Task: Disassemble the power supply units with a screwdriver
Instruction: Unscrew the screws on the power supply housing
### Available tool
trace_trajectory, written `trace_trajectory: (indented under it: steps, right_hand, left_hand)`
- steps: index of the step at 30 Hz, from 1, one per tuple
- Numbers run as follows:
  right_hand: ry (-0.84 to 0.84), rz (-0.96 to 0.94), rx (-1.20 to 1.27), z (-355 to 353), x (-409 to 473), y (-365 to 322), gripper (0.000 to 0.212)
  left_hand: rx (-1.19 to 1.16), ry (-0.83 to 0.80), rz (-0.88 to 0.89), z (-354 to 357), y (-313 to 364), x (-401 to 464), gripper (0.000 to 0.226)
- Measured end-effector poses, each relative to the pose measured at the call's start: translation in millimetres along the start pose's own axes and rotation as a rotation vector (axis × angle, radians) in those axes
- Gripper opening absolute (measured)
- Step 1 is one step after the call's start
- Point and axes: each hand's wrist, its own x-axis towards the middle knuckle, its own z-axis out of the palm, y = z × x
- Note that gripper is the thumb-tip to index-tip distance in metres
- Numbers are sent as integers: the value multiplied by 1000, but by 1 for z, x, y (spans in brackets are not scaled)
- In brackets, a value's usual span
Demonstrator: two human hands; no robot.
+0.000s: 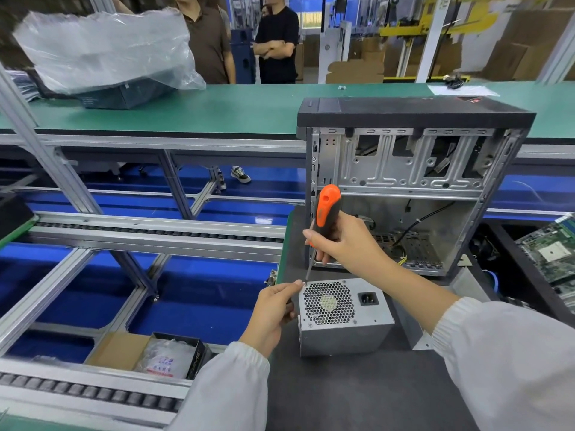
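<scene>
On the dark surface we see the grey power supply unit at 6 o'clock of the open computer case, our right hand grasping the orange screwdriver, its tip at the unit's 11 o'clock corner, where our left hand pinches.

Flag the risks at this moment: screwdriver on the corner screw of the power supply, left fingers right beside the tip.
1. The left hand grips the power supply with its fingers right beside the screwdriver tip; a slip could jab them.
2. The unit sits close to the left edge of the dark table, next to open frame gaps; a freed screw could roll off.
3. The right hand holds the driver tilted, so the tip may cam out and strip the screw.
</scene>
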Motion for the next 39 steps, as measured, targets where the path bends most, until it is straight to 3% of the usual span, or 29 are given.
trace_trajectory:
  steps: [7,39]
  right_hand:
    - [-16,-11,8,1,0,-2,28]
    - [-45,-21,-5,1,2,-4,27]
  left_hand:
    - [-54,-21,-46,-2,0,3,20]
    - [29,6,-40,-2,9,0,23]
